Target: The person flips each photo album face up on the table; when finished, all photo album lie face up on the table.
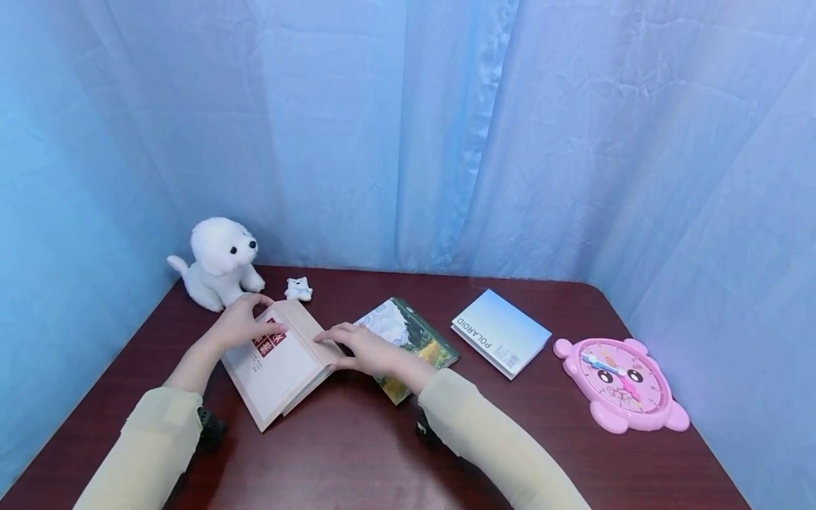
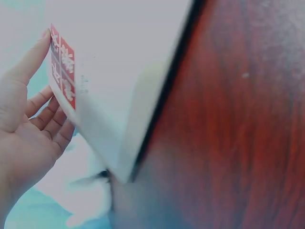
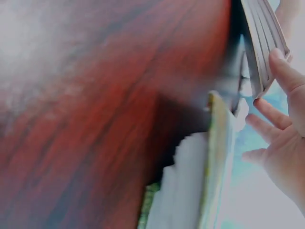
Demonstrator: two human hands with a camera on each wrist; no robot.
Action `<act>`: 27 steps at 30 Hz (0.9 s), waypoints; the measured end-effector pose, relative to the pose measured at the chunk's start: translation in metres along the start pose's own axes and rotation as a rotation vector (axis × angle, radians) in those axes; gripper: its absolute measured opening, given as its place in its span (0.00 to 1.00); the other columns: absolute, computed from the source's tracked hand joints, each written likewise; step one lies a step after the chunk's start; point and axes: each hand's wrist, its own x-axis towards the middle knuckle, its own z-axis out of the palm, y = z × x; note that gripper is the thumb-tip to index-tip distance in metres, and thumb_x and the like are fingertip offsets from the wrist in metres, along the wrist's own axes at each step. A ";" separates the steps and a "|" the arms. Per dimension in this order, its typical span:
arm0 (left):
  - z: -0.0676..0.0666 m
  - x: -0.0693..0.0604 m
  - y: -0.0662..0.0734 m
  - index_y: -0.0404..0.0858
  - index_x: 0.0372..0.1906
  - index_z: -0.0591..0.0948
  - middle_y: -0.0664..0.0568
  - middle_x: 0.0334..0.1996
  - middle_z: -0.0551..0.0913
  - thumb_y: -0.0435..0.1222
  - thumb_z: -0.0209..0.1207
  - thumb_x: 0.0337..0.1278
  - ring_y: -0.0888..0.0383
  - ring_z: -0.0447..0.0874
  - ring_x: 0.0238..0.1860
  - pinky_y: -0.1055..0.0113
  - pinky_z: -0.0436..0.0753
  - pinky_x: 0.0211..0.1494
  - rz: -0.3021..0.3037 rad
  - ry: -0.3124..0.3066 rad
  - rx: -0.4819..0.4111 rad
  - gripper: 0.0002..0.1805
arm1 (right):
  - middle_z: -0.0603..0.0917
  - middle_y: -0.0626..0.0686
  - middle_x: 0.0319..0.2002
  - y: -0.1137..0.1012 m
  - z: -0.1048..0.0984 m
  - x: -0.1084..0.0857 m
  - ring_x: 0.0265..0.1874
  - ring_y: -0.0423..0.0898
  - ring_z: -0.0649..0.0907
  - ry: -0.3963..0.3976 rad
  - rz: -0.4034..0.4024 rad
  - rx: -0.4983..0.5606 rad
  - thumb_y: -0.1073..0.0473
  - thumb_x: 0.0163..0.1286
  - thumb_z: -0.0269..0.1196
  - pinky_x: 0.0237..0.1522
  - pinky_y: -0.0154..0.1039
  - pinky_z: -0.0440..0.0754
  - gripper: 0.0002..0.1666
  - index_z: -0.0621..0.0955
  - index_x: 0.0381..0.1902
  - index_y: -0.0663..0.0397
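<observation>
A cream book [image 1: 280, 372] with a red square of white characters is tilted above the left part of the table. My left hand [image 1: 241, 322] grips its far left edge; in the left wrist view the thumb [image 2: 33, 62] lies at the cover side and the other fingers behind. At the right, my right hand [image 1: 365, 349] holds the spine side. The right wrist view shows its thumb [image 3: 286, 71] by the book's end and the index finger at the spine corner. Just under the right hand lies a picture-covered book [image 1: 417, 340], green and yellow.
On the dark red table [image 1: 331, 460], a white plush dog [image 1: 219, 262] sits at the back left beside a small white bear figure [image 1: 298, 289]. Right of the picture-covered book lies a pale blue POLAROID book [image 1: 500, 333]. Farther right is a pink toy clock [image 1: 621, 382]. Blue curtains [image 1: 338, 142] surround the table.
</observation>
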 end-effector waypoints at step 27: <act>-0.031 -0.016 0.024 0.29 0.48 0.74 0.37 0.42 0.78 0.49 0.64 0.54 0.47 0.79 0.42 0.65 0.78 0.38 -0.017 0.033 -0.111 0.28 | 0.75 0.60 0.61 -0.018 -0.016 -0.006 0.55 0.47 0.80 0.155 0.053 0.582 0.60 0.53 0.72 0.48 0.28 0.79 0.54 0.57 0.73 0.55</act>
